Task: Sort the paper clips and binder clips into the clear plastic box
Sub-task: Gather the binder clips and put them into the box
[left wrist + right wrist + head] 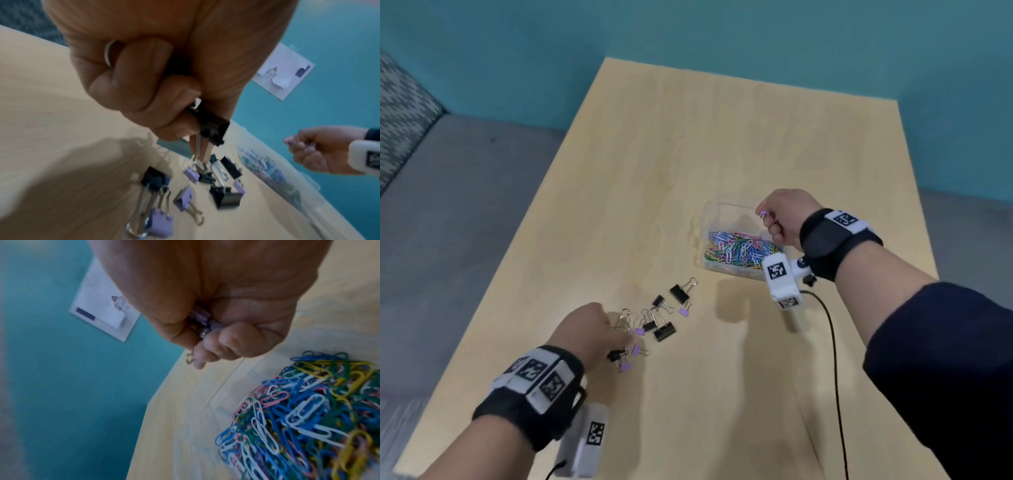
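Note:
A clear plastic box (710, 212) sits right of centre on the wooden table, its near part full of coloured paper clips (739, 248) (308, 418). My right hand (780, 216) (205, 331) hovers over the box's far right corner, fingers curled round purple binder clips (200, 316). Several black and purple binder clips (662, 317) (224, 194) lie scattered on the table near my left hand (599, 329). That hand pinches a black binder clip (211, 128) just above the pile, its wire handles hanging down.
The light wooden table (722, 144) stretches far beyond the box. A black cable (835, 377) runs from my right wrist camera across the table's near right. A teal wall (688, 34) stands behind, with a paper sheet (285, 73) stuck on it. A grey seat (465, 205) lies left.

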`<action>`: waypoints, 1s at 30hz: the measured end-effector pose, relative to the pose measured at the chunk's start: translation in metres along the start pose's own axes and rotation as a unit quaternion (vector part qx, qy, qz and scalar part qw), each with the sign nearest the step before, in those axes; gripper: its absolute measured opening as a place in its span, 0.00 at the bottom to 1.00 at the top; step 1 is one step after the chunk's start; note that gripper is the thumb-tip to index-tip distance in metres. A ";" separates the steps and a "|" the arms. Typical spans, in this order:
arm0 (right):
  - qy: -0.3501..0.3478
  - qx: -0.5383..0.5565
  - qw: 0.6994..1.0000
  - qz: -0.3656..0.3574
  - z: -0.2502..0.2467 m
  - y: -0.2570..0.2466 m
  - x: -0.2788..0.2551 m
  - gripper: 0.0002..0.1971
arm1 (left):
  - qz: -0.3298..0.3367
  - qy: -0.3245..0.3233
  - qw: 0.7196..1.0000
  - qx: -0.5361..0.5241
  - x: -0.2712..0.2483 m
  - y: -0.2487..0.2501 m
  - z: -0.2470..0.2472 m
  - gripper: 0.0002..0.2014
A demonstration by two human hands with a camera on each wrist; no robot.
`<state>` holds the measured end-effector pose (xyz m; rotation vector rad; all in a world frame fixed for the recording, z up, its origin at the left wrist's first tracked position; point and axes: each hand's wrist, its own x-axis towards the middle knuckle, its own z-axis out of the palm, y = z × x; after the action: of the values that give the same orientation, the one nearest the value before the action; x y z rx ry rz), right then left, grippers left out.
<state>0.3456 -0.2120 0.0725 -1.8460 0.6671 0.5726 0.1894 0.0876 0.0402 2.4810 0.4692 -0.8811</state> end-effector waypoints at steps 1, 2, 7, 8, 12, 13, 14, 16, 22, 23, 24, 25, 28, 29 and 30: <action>0.003 -0.002 1.000 0.014 -0.002 0.000 0.009 0.11 | 0.008 0.002 1.000 -0.011 -0.001 -0.004 -0.003 0.21; 0.001 -0.006 1.000 0.024 -0.002 -0.001 0.015 0.12 | 0.015 0.005 1.000 -0.027 -0.002 -0.007 -0.006 0.20; 0.007 -0.124 0.991 -0.050 -0.009 0.002 0.025 0.04 | 0.041 0.059 0.992 -0.102 -0.007 0.012 -0.024 0.18; 0.028 -0.180 0.978 -0.101 -0.013 0.006 0.025 0.04 | 0.047 0.068 0.991 -0.105 -0.008 0.023 -0.028 0.16; 0.061 -0.079 0.977 -0.188 -0.025 0.033 0.000 0.12 | 0.104 0.059 0.988 -0.095 0.001 0.074 -0.037 0.17; 0.079 -0.044 0.977 -0.192 -0.029 0.045 -0.012 0.11 | 0.120 0.058 0.988 -0.081 0.005 0.089 -0.038 0.17; 0.086 -0.028 0.975 -0.201 -0.032 0.060 -0.023 0.11 | 0.137 0.059 0.987 -0.063 0.010 0.104 -0.039 0.17; 0.088 -0.023 0.975 -0.204 -0.043 0.094 -0.044 0.08 | 0.169 0.056 0.984 -0.026 0.021 0.135 -0.040 0.18; 0.004 -0.279 0.958 -0.071 -0.070 0.216 -0.095 0.09 | 0.210 0.013 0.971 0.113 0.065 0.227 -0.035 0.18; 0.003 -0.275 0.958 -0.079 -0.069 0.227 -0.101 0.10 | 0.211 0.009 0.967 0.140 0.072 0.240 -0.033 0.19; 0.012 -0.262 0.960 -0.095 -0.069 0.235 -0.105 0.10 | 0.213 0.007 0.962 0.169 0.080 0.252 -0.031 0.19; 0.022 -0.251 0.961 -0.111 -0.068 0.240 -0.106 0.10 | 0.220 0.007 0.955 0.199 0.086 0.263 -0.029 0.19; 0.038 -0.247 0.960 -0.129 -0.065 0.241 -0.104 0.13 | 0.252 0.011 0.925 0.285 0.097 0.286 -0.022 0.18; 0.041 -0.247 0.960 -0.126 -0.065 0.240 -0.102 0.13 | 0.264 0.015 0.913 0.310 0.098 0.291 -0.021 0.19; 0.042 -0.246 0.961 -0.120 -0.066 0.240 -0.100 0.13 | 0.274 0.019 0.904 0.329 0.100 0.294 -0.020 0.20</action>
<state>0.1146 -0.3281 -0.0001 -2.3882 0.3615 0.5317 0.4074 -0.1314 0.0785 2.9734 -0.6108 -0.8356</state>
